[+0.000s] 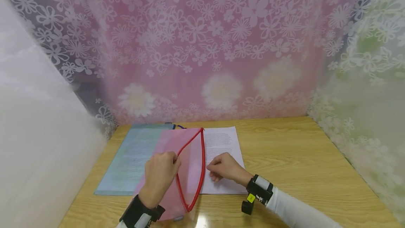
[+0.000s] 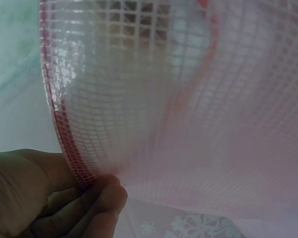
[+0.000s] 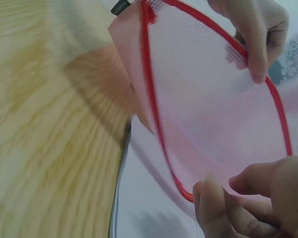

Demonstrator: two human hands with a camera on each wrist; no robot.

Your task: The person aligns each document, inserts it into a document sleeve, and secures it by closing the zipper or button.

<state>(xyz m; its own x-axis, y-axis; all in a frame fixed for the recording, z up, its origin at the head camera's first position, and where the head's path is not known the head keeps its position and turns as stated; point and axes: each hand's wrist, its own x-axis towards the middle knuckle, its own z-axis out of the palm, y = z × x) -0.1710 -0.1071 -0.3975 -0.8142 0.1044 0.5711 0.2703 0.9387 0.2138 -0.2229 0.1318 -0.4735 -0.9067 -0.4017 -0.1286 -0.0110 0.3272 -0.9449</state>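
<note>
Left hand pinches red edge of gaping pink mesh pouch; right hand close by

Pink mesh pouch [image 1: 193, 171] at lower centre of frame, mouth gaping between two red edges [image 1: 204, 161], overlapping the blue folder and white sheet. Left hand [image 1: 161, 171] pinches the left red edge between thumb and fingers; left wrist view shows the grip at lower left, mesh filling most of the frame. Right hand [image 1: 226, 167] over the white sheet [image 1: 221, 187], just right of the other red edge, fingers curled, thumb near index; cannot tell whether it pinches anything. Right wrist view: left hand upper right, right hand lower right, pouch mouth between.

Blue folder [image 1: 126, 161] left of centre, faint text lines showing. White sheet printed with dark lines, right of pouch. Both on wood-grain worktop [image 1: 291, 157]. Floral curtain [image 1: 190, 45], pink at centre, across top of frame. Black straps [image 1: 259, 187] on both wrists, white sleeve [image 1: 294, 207] lower right.
</note>
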